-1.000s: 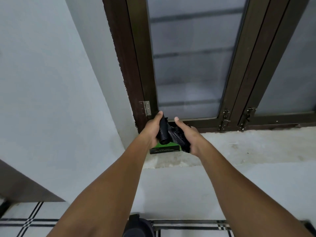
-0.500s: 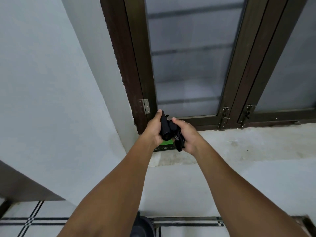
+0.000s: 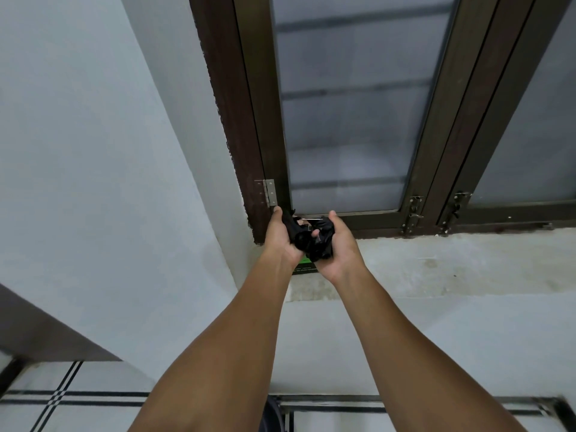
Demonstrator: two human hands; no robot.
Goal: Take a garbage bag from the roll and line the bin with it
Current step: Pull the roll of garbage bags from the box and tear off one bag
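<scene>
Both my hands are raised over a window ledge, close together. My left hand grips a black roll of garbage bags. My right hand clutches a crumpled black garbage bag that still touches the roll. Under the hands lies a green-and-black box, mostly hidden. A dark rounded edge of the bin shows at the bottom between my forearms.
The concrete window ledge runs to the right below a dark wooden window frame with frosted panes, a hinge and latches. A white wall stands on the left. Tiled floor with black lines lies below.
My right hand has gathered more of the loose bag into a bunch beside the roll. Both hands stay over the green box.
</scene>
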